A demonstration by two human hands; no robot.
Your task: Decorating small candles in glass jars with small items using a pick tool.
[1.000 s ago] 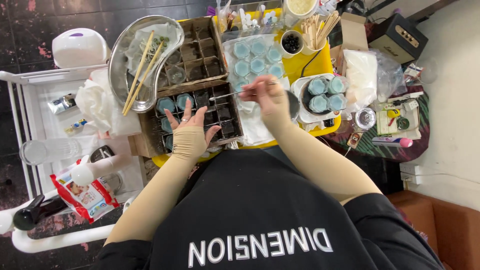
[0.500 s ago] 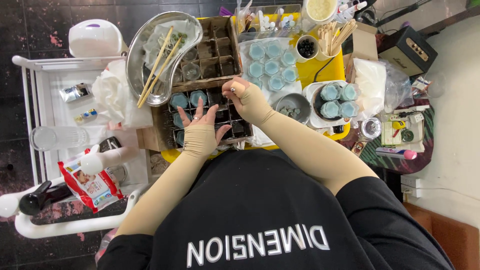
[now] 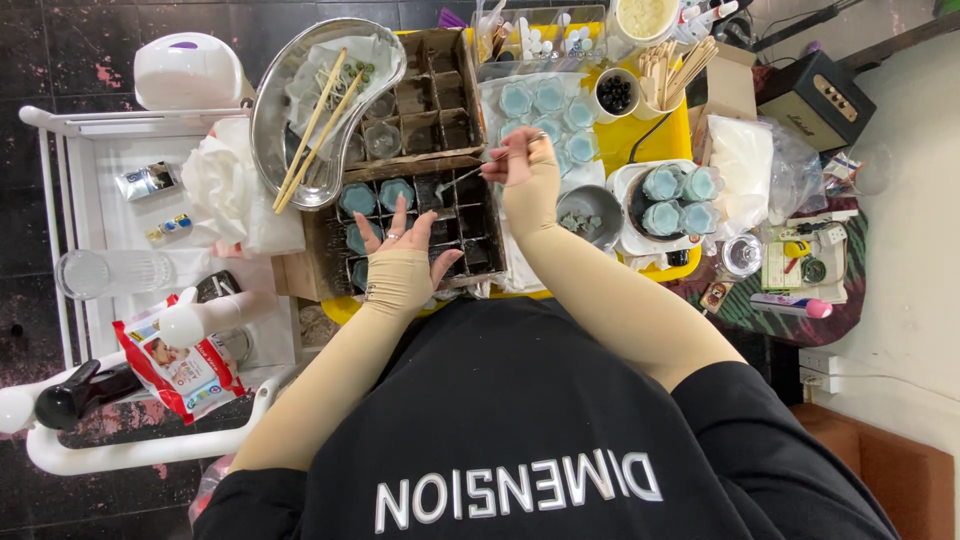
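Holding a small metal spoon [image 3: 462, 180] pinched in the fingers [image 3: 505, 165] of my right hand [image 3: 525, 170], I see its long axis lie nearly level, handle at the hand and bowl pointing left over the dark divided wooden tray [image 3: 480, 225] at frame centre. My left hand [image 3: 402, 262] lies flat on that tray's lower cells, fingers spread and gripping nothing, just below the teal-filled cups [image 3: 375, 195], so the spoon tip hangs between both hands, nearer the right. Room is tight on the yellow desk [image 3: 665, 130]: a steel kidney dish [image 3: 300, 100] with chopsticks crowds the upper left, a small grey bowl [image 3: 590, 212] sits right.
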